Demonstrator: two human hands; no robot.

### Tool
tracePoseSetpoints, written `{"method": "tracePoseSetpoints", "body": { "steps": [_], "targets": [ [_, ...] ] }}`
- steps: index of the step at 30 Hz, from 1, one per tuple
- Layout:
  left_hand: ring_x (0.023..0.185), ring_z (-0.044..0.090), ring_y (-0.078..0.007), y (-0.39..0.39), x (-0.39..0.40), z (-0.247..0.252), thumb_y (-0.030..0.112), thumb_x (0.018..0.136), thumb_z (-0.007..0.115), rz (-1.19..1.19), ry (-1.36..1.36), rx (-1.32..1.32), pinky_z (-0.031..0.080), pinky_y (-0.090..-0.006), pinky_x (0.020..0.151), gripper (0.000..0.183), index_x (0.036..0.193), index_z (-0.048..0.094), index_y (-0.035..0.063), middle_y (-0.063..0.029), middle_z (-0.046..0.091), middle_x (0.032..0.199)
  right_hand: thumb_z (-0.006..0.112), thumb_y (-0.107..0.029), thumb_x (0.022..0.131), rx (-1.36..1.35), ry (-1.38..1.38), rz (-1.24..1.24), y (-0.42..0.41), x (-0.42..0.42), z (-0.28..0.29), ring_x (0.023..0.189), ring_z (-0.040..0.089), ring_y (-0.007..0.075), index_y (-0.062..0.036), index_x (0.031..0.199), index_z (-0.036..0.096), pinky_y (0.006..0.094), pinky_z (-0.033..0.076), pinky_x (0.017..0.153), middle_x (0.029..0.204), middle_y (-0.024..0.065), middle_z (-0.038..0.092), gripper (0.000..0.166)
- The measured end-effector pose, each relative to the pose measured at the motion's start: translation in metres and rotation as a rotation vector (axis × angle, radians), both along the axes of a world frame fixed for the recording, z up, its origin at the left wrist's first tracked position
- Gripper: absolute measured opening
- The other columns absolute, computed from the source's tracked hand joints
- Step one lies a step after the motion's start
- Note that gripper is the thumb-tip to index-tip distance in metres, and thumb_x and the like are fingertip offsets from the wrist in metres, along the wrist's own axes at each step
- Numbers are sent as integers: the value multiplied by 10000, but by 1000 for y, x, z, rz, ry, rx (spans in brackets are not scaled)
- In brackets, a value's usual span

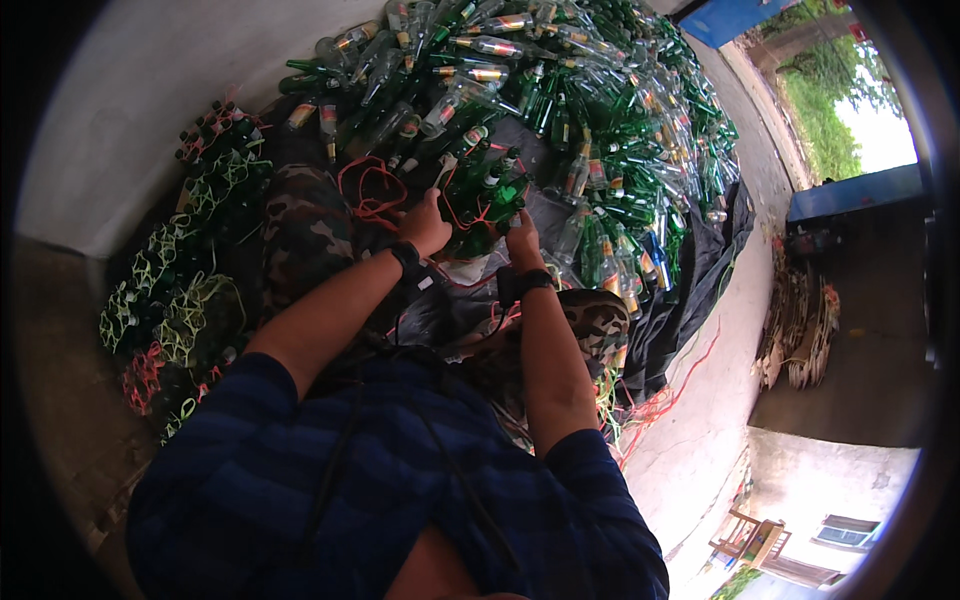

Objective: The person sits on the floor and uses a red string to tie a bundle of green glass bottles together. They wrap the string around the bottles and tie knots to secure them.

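A cluster of green glass bottles [487, 187] stands between my knees, with red plastic strapping [471, 219] wound around and across it. At its near left side, my left hand [426, 226] is curled with the thumb up, and the red strapping runs into it. A pale strip [444, 171] sticks out just beyond that thumb. My right hand [523, 244] is at the cluster's right side, its index finger against a bottle; its other fingers are hidden. Loose loops of red strap [367, 191] lie left of the cluster.
Loose green and clear bottles [600, 112] form a big heap ahead and to the right. Strapped bottle bundles [195, 195] line the left, by the wall [150, 90]. A black sheet [652, 352] lies beneath, with loose straps [660, 405] near its right edge. Flattened cardboard [799, 330] stands farther right.
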State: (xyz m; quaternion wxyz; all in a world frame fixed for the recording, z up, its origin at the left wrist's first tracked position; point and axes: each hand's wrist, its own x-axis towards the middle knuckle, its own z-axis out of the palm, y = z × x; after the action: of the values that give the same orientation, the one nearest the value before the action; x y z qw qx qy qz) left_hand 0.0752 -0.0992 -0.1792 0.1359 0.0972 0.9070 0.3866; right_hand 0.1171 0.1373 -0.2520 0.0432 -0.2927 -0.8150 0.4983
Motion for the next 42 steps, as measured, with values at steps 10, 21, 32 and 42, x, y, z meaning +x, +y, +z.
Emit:
{"method": "tracePoseSetpoints", "body": {
  "steps": [10,21,32,42],
  "targets": [
    [1176,541,-419,15,4,-60,313,637,846,-21,92,32,459,-474,956,1124,1468,142,37,-275,543,1272,587,-175,877,-73,-71,189,9,-7,43,502,494,137,-112,1357,517,320,370,442,658,50,575,490],
    [1092,593,-427,22,-14,-45,187,605,785,31,-63,144,469,-428,912,1053,1451,174,55,-253,605,1178,625,-130,854,-250,84,182,-8,1,45,752,597,124,-63,1232,590,288,481,655,887,53,670,385],
    [988,618,-453,16,-67,-63,57,789,549,-151,-1,-66,491,-514,861,725,1452,257,79,-277,644,1060,582,-7,834,-322,241,-120,-89,23,50,986,630,174,-28,1271,530,291,483,843,1090,93,682,441],
    [920,642,-385,-10,-46,51,103,840,518,-294,355,-241,516,-493,759,218,1015,647,83,-186,669,983,644,-112,816,-149,129,-102,-80,23,51,1069,643,278,-12,1299,530,348,484,879,1159,186,666,506]
  ]
}}
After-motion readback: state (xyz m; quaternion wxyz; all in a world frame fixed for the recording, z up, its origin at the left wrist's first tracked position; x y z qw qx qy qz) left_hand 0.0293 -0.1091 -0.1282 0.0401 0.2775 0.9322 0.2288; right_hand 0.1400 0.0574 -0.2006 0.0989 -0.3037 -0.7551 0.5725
